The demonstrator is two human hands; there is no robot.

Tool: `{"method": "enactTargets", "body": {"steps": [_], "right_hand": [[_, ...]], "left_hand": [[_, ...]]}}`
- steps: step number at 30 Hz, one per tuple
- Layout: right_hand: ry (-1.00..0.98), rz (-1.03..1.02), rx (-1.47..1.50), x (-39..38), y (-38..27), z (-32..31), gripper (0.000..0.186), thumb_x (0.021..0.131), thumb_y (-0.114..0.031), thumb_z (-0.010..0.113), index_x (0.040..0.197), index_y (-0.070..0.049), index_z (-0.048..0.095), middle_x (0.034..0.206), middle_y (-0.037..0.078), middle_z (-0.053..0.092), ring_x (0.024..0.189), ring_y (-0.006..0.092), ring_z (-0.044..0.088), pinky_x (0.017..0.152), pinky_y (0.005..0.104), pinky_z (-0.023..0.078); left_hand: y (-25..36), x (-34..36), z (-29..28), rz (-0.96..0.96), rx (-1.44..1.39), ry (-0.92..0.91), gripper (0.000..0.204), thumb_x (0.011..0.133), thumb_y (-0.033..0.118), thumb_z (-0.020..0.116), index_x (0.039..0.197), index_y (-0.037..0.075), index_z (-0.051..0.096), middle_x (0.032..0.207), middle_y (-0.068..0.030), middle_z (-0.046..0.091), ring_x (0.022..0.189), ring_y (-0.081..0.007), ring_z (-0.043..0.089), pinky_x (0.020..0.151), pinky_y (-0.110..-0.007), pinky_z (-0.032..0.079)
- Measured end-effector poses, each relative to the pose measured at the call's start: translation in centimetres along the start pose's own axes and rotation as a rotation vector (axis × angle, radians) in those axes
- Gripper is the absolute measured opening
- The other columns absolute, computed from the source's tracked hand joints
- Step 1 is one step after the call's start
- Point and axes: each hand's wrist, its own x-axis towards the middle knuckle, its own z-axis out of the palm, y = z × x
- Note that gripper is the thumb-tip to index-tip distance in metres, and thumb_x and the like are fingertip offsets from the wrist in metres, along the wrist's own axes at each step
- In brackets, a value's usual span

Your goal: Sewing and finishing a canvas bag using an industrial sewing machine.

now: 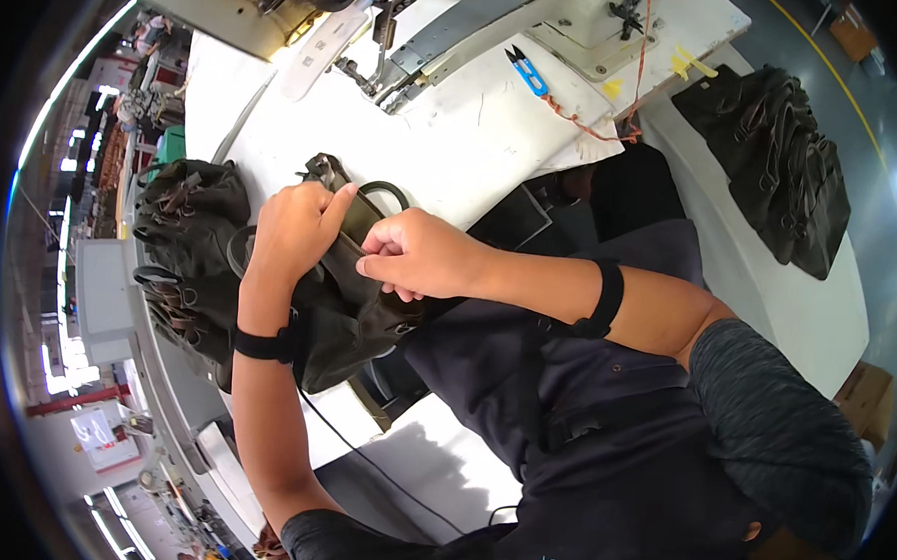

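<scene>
A dark olive bag with a loop handle lies at the table's near edge, partly under both my hands. My left hand is closed over the bag's upper left part, its thumb pointing up and right; the fingertips are hidden. At the bag's zipper-like edge, my right hand pinches with thumb and forefinger, the other fingers curled. A second loop handle shows left of my left wrist. Both arms wear black straps.
More olive bags are heaped to the left. A sewing machine stands on the white table beyond my hands. Blue thread snips lie there, tied to an orange cord. Dark olive pieces hang over a white surface at right.
</scene>
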Motion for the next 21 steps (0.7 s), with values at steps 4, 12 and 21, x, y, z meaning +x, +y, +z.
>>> {"method": "enactTargets", "body": {"steps": [4, 12, 21], "right_hand": [[0.282, -0.237, 0.031, 0.8, -1.7, -4.7, 0.027, 0.102, -0.02, 0.06, 0.116, 0.002, 0.065, 0.073, 0.003, 0.064, 0.058, 0.0073, 0.057, 0.051, 0.0238, 0.046], [0.41, -0.245, 0.023, 5.2, -7.2, -10.2, 0.021, 0.098, -0.012, 0.052, 0.107, 0.002, 0.065, 0.069, 0.003, 0.061, 0.053, 0.0073, 0.05, 0.049, 0.0236, 0.039], [0.355, -0.252, -0.339, 2.9, -6.3, -9.6, 0.029, 0.101, -0.024, 0.055, 0.097, -0.001, 0.073, 0.075, 0.002, 0.067, 0.061, 0.0064, 0.06, 0.053, 0.0227, 0.044]], "left_hand": [[-0.2, 0.4, -0.2, -0.012, 0.043, 0.036, 0.059, 0.099, 0.039, 0.063, 0.062, -0.006, 0.056, 0.062, -0.0268, 0.053, 0.059, -0.0453, 0.054, 0.058, -0.05, 0.044], [-0.6, 1.0, -0.8, -0.101, -0.046, 0.023, 0.056, 0.098, 0.036, 0.065, 0.065, -0.008, 0.054, 0.062, -0.0286, 0.045, 0.054, -0.0427, 0.038, 0.055, -0.049, 0.04], [-1.9, 6.8, -2.0, 0.006, -0.093, 0.09, 0.052, 0.096, 0.035, 0.064, 0.069, -0.008, 0.054, 0.063, -0.0268, 0.048, 0.056, -0.0378, 0.037, 0.06, -0.046, 0.043]]}}
